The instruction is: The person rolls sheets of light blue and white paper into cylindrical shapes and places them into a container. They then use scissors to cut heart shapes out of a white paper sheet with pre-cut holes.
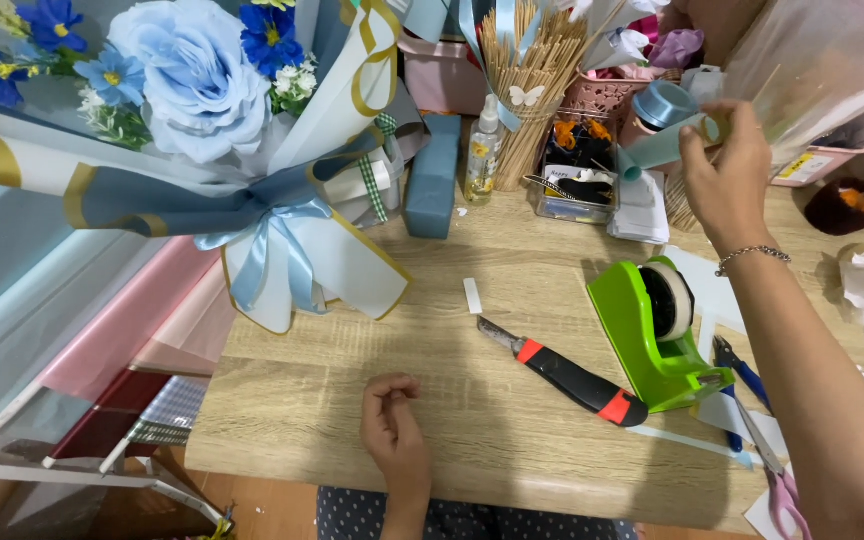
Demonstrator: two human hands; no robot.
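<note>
Seen from above: a wooden table (472, 390) crowded along its far edge.

Left hand (392, 425) resting on the near part of the table, fingers curled loosely into the palm, gripping nothing visible. Nearest thing to it: a utility knife (564, 372), black with red bands, blade out, lying diagonally just to the right, not touching. Beyond the blade tip, a small white strip (473, 296) flat on the wood.

Right hand (727, 175) raised at the far right, bracelet (752, 256) on the wrist, fingertips pinched on the end of a pale blue-green paper roll (660, 148). Roll held in the air above the table's far side, pointing left towards a clear box (574, 180) of small dark bits. Clear plastic sheet (817, 55) just above the hand; cannot tell whether touching.

Below the right forearm, a green tape dispenser (657, 335) standing on the table, right beside the knife's handle end. Blue-handled pliers (742, 372) and pink scissors (782, 495) further right, partly hidden by the arm.

At far left, a bouquet (192, 90) of blue flowers in white and blue wrap with gold edging, tied with a pale blue ribbon (272, 245), hanging over the table's corner. Behind it, a blue block (434, 175), a spray bottle (485, 150) and a bundle of wooden sticks (532, 70), all upright near the far edge. Pink and clear sheets (102, 330) stacked off the table's left side.
</note>
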